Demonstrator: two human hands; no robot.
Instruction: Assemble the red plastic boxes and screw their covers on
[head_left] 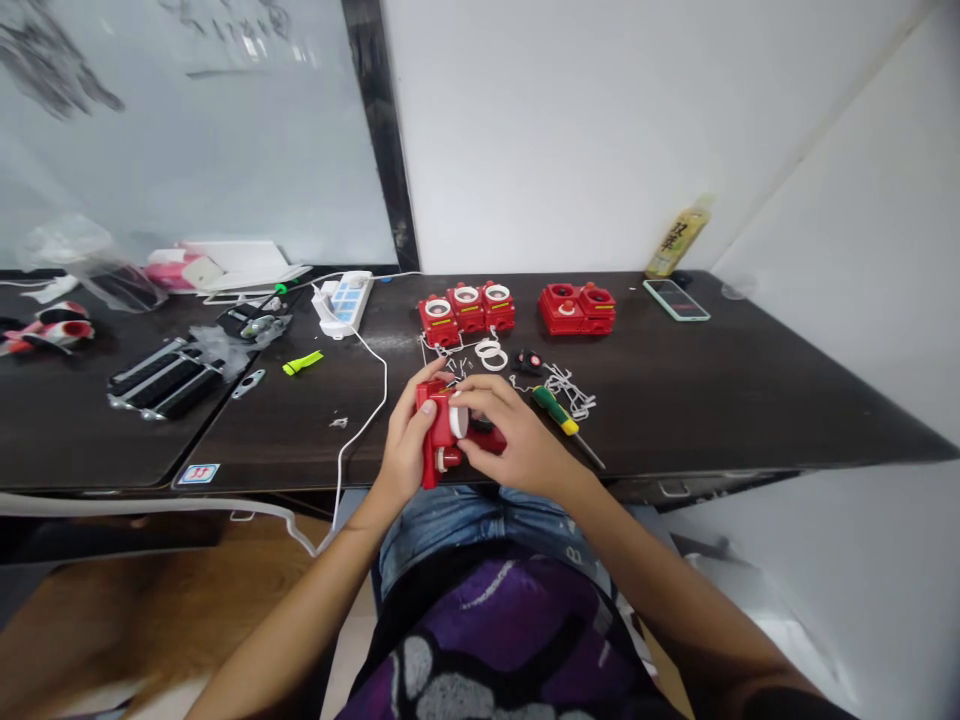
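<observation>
My left hand (409, 440) is wrapped round a red box-shaped housing (430, 455), held on its side above the table's front edge. A white round ring or cap (459, 418) sits on the housing's right-hand face, and a small red knob (451, 457) sticks out below it. The fingers of my right hand (510, 430) close round the white ring's edge. Behind my hands, two loose white rings (491, 354) lie beside several small screws (459, 368). A green and yellow screwdriver (556, 410) rests to the right, near white cords (571, 388) and a small black part (529, 360).
Several red units with white rings (466, 308) stand at the back, and red units without rings (576, 309) to their right. A phone (676, 299) and bottle (679, 240) are at the far right. Left are a power strip (345, 303), its white cable (385, 380) and black rollers (169, 378).
</observation>
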